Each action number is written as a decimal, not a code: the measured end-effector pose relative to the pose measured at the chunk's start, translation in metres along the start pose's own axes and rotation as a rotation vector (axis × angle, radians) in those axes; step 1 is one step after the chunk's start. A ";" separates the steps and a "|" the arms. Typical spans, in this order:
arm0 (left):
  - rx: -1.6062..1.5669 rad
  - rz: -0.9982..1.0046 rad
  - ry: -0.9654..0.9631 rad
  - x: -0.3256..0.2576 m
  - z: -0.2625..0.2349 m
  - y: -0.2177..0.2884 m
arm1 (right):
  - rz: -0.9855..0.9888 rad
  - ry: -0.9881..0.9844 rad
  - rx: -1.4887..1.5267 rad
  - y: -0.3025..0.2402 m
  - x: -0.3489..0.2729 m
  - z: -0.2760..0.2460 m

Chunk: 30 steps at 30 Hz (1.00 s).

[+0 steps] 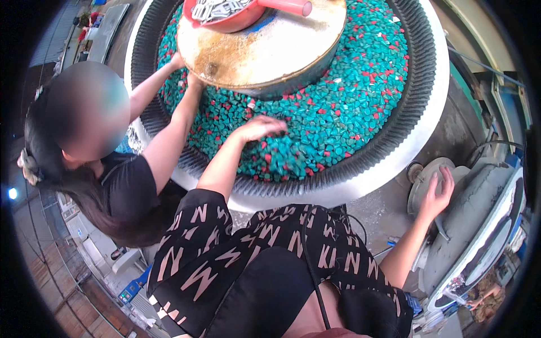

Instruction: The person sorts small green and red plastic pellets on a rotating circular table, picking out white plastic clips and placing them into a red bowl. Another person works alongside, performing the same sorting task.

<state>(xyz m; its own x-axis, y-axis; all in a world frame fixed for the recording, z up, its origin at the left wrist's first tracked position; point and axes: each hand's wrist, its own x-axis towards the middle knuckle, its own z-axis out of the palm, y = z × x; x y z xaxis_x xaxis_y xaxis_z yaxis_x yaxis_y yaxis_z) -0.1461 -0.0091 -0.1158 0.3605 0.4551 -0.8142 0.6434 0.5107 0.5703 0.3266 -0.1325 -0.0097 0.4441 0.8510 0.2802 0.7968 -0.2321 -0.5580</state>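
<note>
My left hand (pixel 260 128) is just above a bed of small teal and red tumbling stones (pixel 360 101), which fills a big round tub (pixel 389 186) with a ribbed dark inner wall. Its fingers reach loosely forward, slightly blurred, and no held part shows in them. Below that hand a patch of stones is smeared by motion. Off to the right, my right hand (pixel 437 194) has its fingers spread with nothing in them, close to a grey rounded machine part (pixel 470 203).
A co-worker (pixel 129 186) at the left reaches both arms into the tub, hands partly hidden beside the round centre cover (pixel 270 50). On this stained cover sits a red handled scoop (pixel 248 17) full of small metal pieces. A cord hangs down my front.
</note>
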 end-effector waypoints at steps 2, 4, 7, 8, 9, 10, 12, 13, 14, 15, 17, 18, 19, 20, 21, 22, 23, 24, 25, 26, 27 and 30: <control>0.029 0.001 0.477 0.034 -0.022 -0.050 | 0.020 0.007 -0.048 0.012 -0.001 -0.007; 0.185 -0.152 0.658 0.080 -0.023 -0.061 | 0.077 0.014 -0.053 0.028 -0.011 -0.007; 0.097 -0.254 0.480 0.123 -0.005 -0.046 | 0.120 0.008 -0.085 0.040 -0.022 -0.007; 0.021 -0.136 0.398 0.142 -0.003 -0.043 | 0.136 0.003 -0.104 0.049 -0.030 -0.008; -0.060 -0.026 0.327 0.155 -0.002 -0.043 | 0.145 -0.008 -0.114 0.056 -0.037 -0.008; -0.390 -0.042 0.230 0.165 0.008 -0.033 | 0.198 -0.018 -0.112 0.058 -0.043 -0.009; -0.717 0.007 0.084 0.178 0.020 -0.024 | 0.227 -0.044 -0.108 0.059 -0.047 -0.005; -0.715 0.074 0.047 0.184 0.021 -0.023 | 0.236 -0.056 -0.093 0.058 -0.046 0.000; -0.729 0.117 -0.049 0.191 0.018 -0.021 | 0.223 -0.070 -0.063 0.059 -0.042 0.006; -0.588 0.185 -0.054 0.192 0.014 -0.016 | 0.199 -0.082 -0.051 0.057 -0.040 0.010; -0.348 0.279 -0.095 0.197 0.017 -0.003 | 0.149 -0.108 -0.025 0.053 -0.031 0.018; -0.232 0.298 -0.155 0.183 0.020 0.016 | 0.113 -0.135 -0.064 0.051 -0.024 0.021; -0.077 0.314 -0.284 0.165 0.022 0.046 | 0.118 -0.128 -0.065 0.045 -0.018 0.022; 0.090 0.335 -0.437 0.137 0.024 0.075 | 0.118 -0.136 -0.056 0.037 -0.012 0.025; 0.247 0.379 -0.582 0.111 0.024 0.101 | 0.113 -0.152 -0.047 0.032 -0.009 0.025; 0.374 0.467 -0.685 0.107 0.029 0.129 | 0.114 -0.146 -0.077 0.033 -0.010 0.021; 0.447 0.566 -0.594 0.105 0.027 0.157 | 0.106 -0.135 -0.086 0.034 -0.008 0.020; 0.569 0.691 -0.333 0.119 0.025 0.181 | 0.103 -0.128 -0.103 0.034 -0.008 0.017; 0.692 0.627 0.183 0.149 0.024 0.198 | 0.106 -0.130 -0.095 0.032 -0.006 0.015; 0.584 0.544 0.624 0.187 0.016 0.201 | 0.103 -0.139 -0.079 0.029 -0.003 0.016; 0.473 0.496 0.883 0.220 0.011 0.201 | 0.113 -0.144 -0.085 0.030 -0.005 0.015; 0.447 0.191 0.744 0.266 0.009 0.199 | 0.149 -0.159 -0.143 0.039 -0.023 0.000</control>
<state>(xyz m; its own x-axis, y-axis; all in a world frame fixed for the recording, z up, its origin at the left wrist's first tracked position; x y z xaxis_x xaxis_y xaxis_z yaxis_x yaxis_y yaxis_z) 0.0845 0.2071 -0.2199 0.0564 0.9389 -0.3395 0.8766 0.1162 0.4669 0.3475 -0.1614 -0.0385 0.5002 0.8630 0.0702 0.7818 -0.4153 -0.4650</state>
